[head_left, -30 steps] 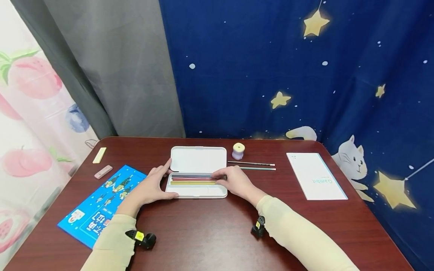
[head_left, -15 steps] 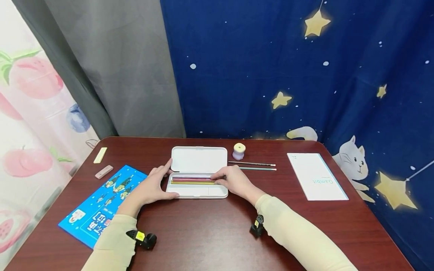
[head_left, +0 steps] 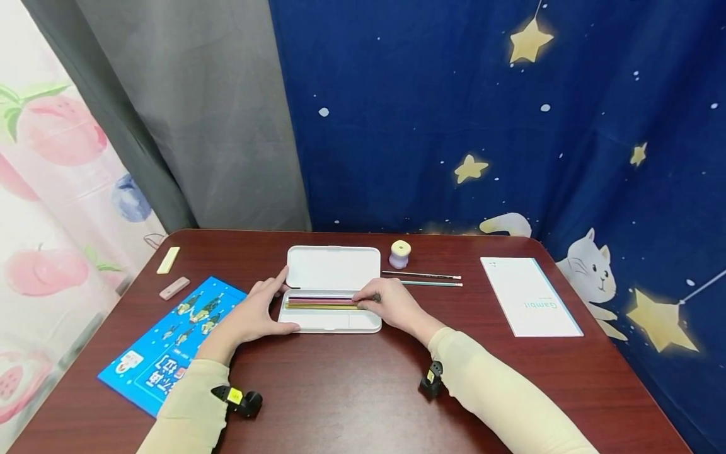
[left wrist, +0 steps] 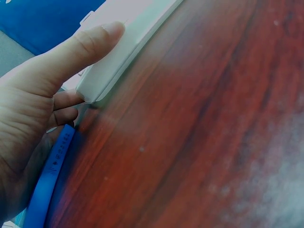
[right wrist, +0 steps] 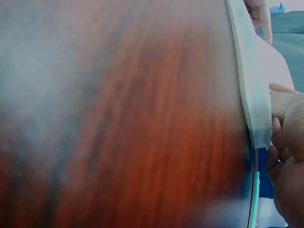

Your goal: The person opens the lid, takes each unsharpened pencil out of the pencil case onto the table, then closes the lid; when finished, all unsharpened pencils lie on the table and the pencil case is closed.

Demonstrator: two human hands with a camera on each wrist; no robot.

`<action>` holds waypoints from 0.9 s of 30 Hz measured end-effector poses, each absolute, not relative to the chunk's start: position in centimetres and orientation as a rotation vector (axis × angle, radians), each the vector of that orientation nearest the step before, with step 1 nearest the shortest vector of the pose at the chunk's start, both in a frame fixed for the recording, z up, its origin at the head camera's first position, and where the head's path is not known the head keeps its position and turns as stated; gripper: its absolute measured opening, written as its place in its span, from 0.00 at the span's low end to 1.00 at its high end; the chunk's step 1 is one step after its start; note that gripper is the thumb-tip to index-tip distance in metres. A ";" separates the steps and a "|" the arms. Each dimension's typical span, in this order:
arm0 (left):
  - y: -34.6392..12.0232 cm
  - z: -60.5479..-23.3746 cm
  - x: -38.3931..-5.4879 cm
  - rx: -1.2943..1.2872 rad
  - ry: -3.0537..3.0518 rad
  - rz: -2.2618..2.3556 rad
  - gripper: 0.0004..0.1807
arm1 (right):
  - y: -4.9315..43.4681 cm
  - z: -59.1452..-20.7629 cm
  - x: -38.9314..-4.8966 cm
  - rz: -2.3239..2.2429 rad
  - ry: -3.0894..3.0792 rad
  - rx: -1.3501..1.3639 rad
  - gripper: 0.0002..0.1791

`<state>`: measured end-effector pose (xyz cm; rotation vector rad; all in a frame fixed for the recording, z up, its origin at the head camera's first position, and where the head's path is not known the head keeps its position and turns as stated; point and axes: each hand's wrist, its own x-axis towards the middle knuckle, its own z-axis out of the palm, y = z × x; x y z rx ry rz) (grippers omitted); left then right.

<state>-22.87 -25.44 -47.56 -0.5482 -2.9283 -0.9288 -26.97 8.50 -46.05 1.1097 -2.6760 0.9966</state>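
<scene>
A white pencil case [head_left: 332, 268] lies open mid-table, its lid tipped back. Several coloured pencils [head_left: 317, 302] lie side by side in its long compartment. My left hand [head_left: 255, 312] grips the left end, thumb along the front edge and fingers at the side. The left wrist view shows that thumb [left wrist: 90, 45] laid over the case's edge [left wrist: 121, 61]. With thumb and fingertips, my right hand [head_left: 394, 304] pinches pencils at the right end of the compartment; a dark tip shows by the fingers. In the right wrist view the case's wall [right wrist: 254, 95] partly hides those fingertips.
Behind the right hand lie a black pencil [head_left: 422, 274] and a green pencil [head_left: 433, 283], near a yellow-and-lilac pot-shaped object [head_left: 399, 254]. A white booklet [head_left: 530, 296] lies right. At left are a blue book [head_left: 170, 347], a pinkish eraser [head_left: 174, 288] and a pale yellow block [head_left: 167, 260].
The pencils in the case have shifted slightly and lie closer together under the right fingertips. Both hands stay in nearly the same place.
</scene>
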 end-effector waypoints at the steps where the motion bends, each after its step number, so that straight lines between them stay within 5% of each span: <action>1: -25.4 -47.6 -22.9 -0.553 -2.925 -0.931 0.72 | 8.5 -46.0 -26.9 1.014 -2.673 1.099 0.09; 27: -25.2 -47.3 -22.7 -0.521 -2.955 -0.925 0.73 | 20.1 -45.5 -27.3 0.923 -2.600 0.724 0.08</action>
